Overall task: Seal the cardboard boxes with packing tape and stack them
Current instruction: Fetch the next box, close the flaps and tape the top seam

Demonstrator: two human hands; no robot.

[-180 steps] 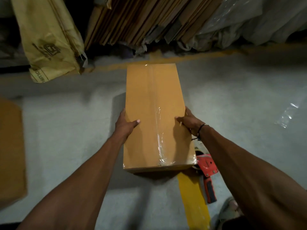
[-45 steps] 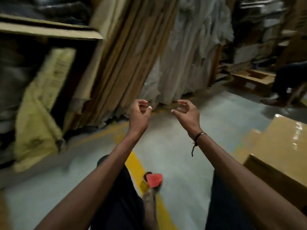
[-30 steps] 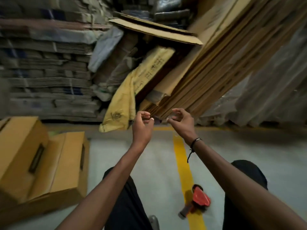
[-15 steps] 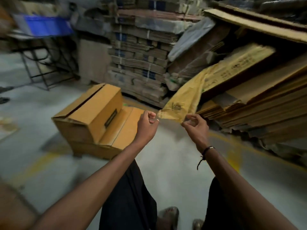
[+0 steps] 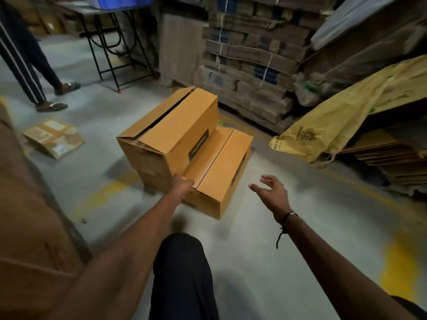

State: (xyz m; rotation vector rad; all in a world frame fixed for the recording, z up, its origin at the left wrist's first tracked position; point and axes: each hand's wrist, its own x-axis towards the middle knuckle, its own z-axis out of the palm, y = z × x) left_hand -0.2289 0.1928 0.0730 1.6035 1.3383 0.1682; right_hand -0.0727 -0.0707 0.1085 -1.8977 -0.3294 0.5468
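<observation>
The left hand (image 5: 182,182) touches the near end of the low box (image 5: 221,167) on the floor (image 5: 288,239), its fingers hidden; its grip cannot be told. The right hand (image 5: 272,190) hovers just right of that box, fingers spread and empty; a taller box (image 5: 175,132), flaps unsealed, sits left of it.

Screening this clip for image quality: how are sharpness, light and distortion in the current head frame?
Head view: dim warehouse light, no glare; the cardboard boxes are fairly sharp with soft shadows on the floor; motion blur smears the left hand, the knee and the brown cardboard at the left edge; the right hand is slightly soft; wide-angle bending tilts the bundled flat cartons.
</observation>
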